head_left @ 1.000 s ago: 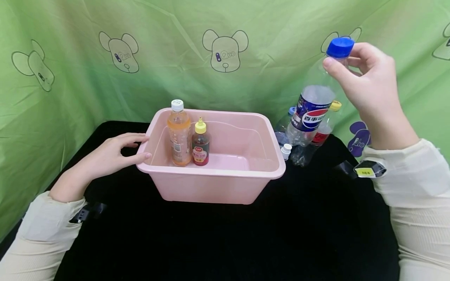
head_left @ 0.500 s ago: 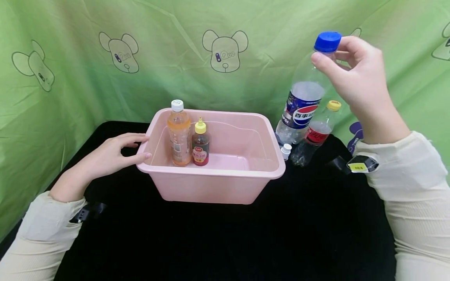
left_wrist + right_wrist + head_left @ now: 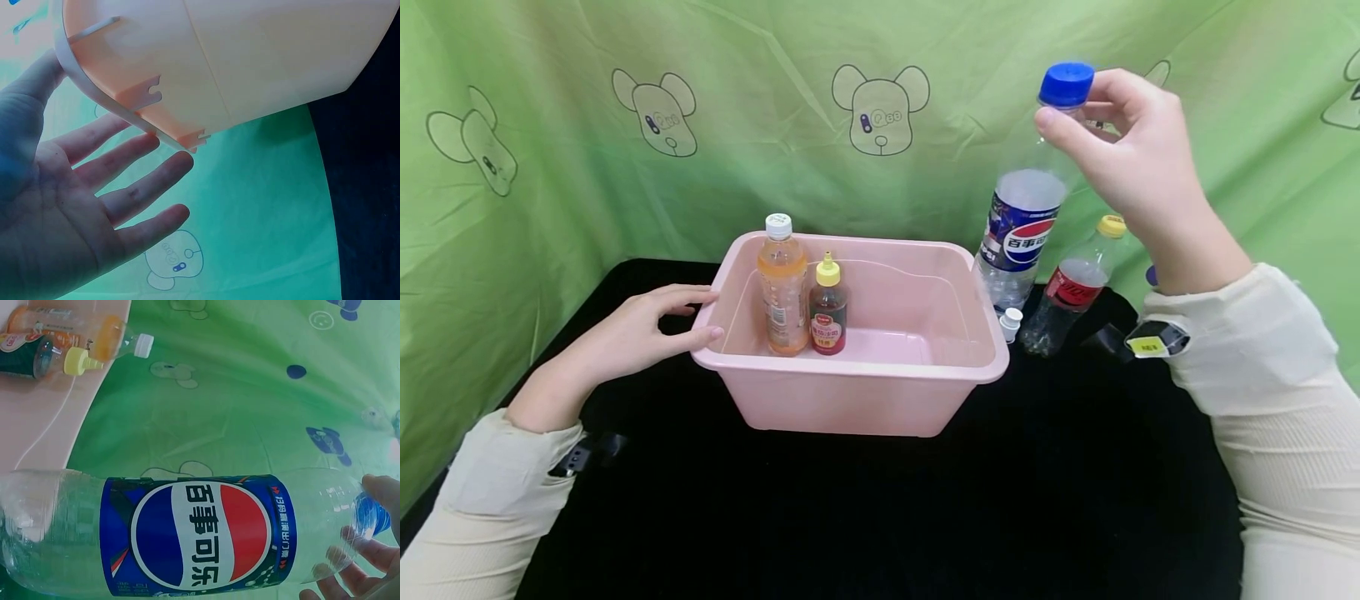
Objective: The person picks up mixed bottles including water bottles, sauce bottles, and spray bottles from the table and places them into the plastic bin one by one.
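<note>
My right hand (image 3: 1138, 146) pinches a large clear soda bottle (image 3: 1021, 229) by its neck, just under the blue cap. The bottle tilts slightly, its base close to the right rim of a pink plastic tub (image 3: 850, 396). In the right wrist view the bottle's blue, white and red label (image 3: 200, 534) faces the camera. At the tub's left rim my left hand (image 3: 636, 329) rests with fingers fairly straight; in the left wrist view they spread along the rim's underside. Inside the tub stand an orange drink bottle (image 3: 784, 292) and a small sauce bottle (image 3: 827, 312) with a yellow nozzle.
Right of the tub, a clear bottle (image 3: 1075, 287) with a yellow cap and red label leans on the black cloth (image 3: 880, 517). A small white cap (image 3: 1011, 321) shows beside the tub's right rim. Green printed fabric (image 3: 737, 167) hangs behind.
My right hand has carried the soda bottle left and slightly up, toward the tub's right rim, uncovering more of the yellow-capped bottle. My left hand stays at the left rim.
</note>
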`<act>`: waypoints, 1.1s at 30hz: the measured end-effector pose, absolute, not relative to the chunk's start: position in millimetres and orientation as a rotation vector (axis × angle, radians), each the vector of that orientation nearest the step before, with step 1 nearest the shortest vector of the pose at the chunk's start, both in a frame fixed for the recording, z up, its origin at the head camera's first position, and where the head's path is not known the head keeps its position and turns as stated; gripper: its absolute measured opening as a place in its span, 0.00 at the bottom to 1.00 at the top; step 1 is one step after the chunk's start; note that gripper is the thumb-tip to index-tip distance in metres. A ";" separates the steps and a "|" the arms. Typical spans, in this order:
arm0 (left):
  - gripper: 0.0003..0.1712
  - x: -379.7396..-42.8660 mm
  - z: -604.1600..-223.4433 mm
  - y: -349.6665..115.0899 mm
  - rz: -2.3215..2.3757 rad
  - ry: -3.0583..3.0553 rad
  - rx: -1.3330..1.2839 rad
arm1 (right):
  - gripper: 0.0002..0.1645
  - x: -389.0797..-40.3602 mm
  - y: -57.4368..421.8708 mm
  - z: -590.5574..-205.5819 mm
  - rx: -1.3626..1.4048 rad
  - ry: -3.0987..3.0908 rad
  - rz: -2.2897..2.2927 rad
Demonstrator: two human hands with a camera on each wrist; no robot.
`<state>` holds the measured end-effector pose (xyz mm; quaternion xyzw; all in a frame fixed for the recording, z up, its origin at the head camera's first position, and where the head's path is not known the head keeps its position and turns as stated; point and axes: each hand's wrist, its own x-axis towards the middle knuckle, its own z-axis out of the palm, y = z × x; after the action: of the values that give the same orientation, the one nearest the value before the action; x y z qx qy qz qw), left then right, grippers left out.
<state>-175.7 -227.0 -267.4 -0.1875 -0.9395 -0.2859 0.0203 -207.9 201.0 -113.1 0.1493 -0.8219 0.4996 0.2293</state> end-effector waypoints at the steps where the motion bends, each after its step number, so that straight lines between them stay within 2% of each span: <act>1: 0.33 -175.7 -267.5 -226.9 -0.886 -2.914 -0.582 | 0.13 -208.6 200.0 -113.0 0.414 -2.268 1.374; 25: 0.33 -174.4 -267.2 -226.4 -0.894 -2.914 -0.576 | 0.15 -233.9 170.7 -114.2 0.426 -2.433 1.259; 33: 0.33 -175.5 -267.9 -227.4 -0.895 -2.914 -0.580 | 0.23 -248.2 160.5 -121.6 0.412 -2.549 1.148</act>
<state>-175.5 -227.4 -267.9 -0.1870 -0.9388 -0.2885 0.0193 -248.2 160.5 -121.6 0.1442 -0.8908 0.4011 0.1573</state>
